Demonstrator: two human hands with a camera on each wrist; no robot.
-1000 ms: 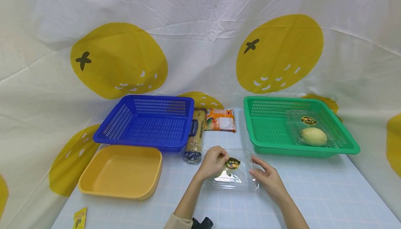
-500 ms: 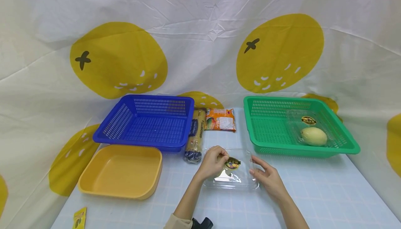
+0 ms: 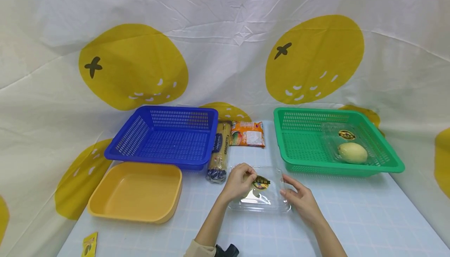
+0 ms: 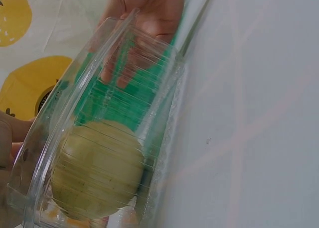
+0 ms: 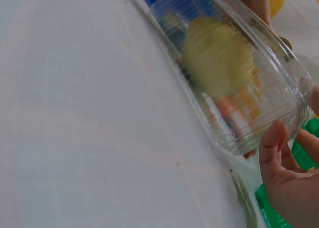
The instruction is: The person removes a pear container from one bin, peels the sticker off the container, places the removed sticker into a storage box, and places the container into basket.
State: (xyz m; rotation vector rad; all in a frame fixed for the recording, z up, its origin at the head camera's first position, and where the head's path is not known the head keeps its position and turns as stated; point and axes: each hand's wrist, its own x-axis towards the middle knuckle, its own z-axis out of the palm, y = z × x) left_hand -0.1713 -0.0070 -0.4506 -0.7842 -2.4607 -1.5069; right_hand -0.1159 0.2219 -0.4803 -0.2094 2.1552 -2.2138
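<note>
A clear plastic clamshell box (image 3: pixel 263 206) stands on the table in front of the person, with a pale yellow-green round fruit (image 5: pixel 217 56) inside it. The left hand (image 3: pixel 240 182) is over the lid's left half, thumb and forefinger pinching the left edge of a black-and-gold oval sticker (image 3: pixel 261 182). In both wrist views part of the sticker shows just above the lid. At the box's right end, the right hand (image 3: pixel 300 199) holds the side between thumb and fingers. The left hand hides part of the fruit in the head view.
A blue basket (image 3: pixel 161 161) and a yellow tub (image 3: pixel 133 218) stand on the left. Behind the box lie a spaghetti pack (image 3: pixel 219 151) and an orange packet (image 3: pixel 247 134). The green basket (image 3: pixel 295 163) at right holds another clear box (image 3: pixel 330 132) with fruit. A small yellow packet (image 3: pixel 89 244) lies front left.
</note>
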